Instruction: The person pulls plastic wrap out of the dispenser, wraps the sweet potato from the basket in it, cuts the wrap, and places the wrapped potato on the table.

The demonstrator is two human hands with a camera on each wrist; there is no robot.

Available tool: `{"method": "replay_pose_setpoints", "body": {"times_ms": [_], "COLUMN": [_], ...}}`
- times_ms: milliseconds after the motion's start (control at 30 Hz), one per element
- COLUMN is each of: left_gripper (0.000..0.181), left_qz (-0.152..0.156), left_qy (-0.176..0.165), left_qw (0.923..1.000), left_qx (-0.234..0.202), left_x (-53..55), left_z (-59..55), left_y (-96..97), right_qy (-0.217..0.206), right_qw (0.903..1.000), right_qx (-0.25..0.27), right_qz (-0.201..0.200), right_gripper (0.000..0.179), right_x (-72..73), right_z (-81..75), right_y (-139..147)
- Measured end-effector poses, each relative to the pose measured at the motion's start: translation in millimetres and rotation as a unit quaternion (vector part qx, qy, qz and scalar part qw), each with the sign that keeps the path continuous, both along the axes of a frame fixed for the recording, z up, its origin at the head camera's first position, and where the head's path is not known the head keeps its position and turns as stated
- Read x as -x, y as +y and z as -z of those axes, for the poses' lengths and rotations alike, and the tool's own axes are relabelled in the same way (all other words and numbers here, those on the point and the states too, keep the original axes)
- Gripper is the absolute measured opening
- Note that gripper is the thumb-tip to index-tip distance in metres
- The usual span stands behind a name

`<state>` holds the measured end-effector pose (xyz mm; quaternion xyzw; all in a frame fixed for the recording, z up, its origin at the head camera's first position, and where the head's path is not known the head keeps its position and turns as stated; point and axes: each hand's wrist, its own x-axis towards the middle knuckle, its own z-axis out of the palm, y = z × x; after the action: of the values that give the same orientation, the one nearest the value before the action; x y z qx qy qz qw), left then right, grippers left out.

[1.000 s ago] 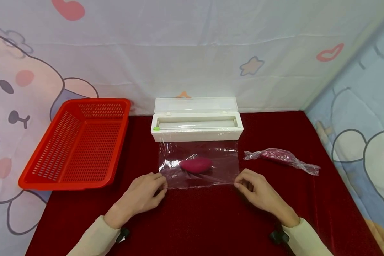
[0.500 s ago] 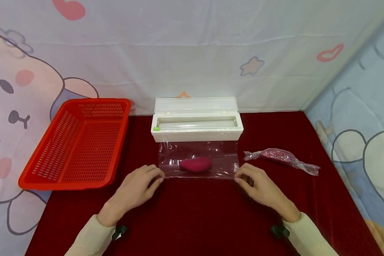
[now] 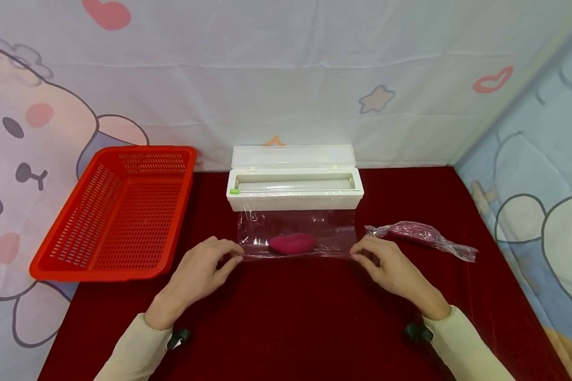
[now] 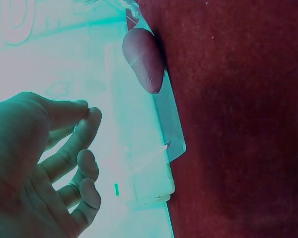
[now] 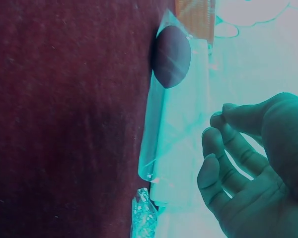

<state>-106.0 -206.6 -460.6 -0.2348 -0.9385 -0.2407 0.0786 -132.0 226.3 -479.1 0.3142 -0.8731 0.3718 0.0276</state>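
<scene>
A magenta sweet potato (image 3: pixel 293 244) lies on a sheet of clear cling film (image 3: pixel 257 225). The film comes out over the front of a white cling film dispenser (image 3: pixel 295 202), whose lid stands up. My left hand (image 3: pixel 197 275) pinches the sheet's near left corner between thumb and forefinger. At the near right corner, my right hand (image 3: pixel 391 267) pinches it the same way. The film's near edge is raised close to the sweet potato. In both wrist views, thumb and forefinger meet at the tips and the other fingers are loosely bent.
A second magenta piece wrapped in film with twisted ends (image 3: pixel 417 233) lies right of the sheet. A red plastic basket (image 3: pixel 112 276) stands at the left. Dark red cloth (image 3: pixel 293 323) covers the table, and a printed curtain (image 3: pixel 286 95) hangs behind.
Both hands have moved away from the body, towards the dispenser, carrying the film's near edge with them. That edge now sits nearer the sweet potato, which has stayed about in place.
</scene>
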Motion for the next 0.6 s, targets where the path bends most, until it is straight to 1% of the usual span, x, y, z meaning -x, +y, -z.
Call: {"method": "replay_pose_setpoints", "body": {"times_ms": [167,233,400,600], "left_gripper": [0.007,0.007,0.009,0.011], "left_qz": [0.000,-0.001,-0.009,-0.028], "left_qy": [0.029,0.035,0.028,0.019], "left_qw": [0.9995,0.9992,0.9986,0.9969], "left_qx": [-0.012,-0.020,-0.043,-0.071], "left_x": [3.4,5.1,11.8,21.4], "left_z": [-1.2,-1.6,-2.4,-3.8], "left_y": [-1.3,-1.5,-0.2,3.8], "right_qy": [0.016,0.025,0.032,0.025], "right_qw": [0.9998,0.9995,0.9994,0.9994], "right_qx": [-0.008,-0.010,-0.002,-0.008], "right_qz": [0.012,0.017,0.014,0.021], "right_gripper": [0.021,0.022,0.021,0.018], "right_x": [7.3,10.1,16.8,24.6], "right_z": [-3.7,-4.3,-4.7,-7.9], "right_y": [0.0,-0.3,-0.8,-3.8]}}
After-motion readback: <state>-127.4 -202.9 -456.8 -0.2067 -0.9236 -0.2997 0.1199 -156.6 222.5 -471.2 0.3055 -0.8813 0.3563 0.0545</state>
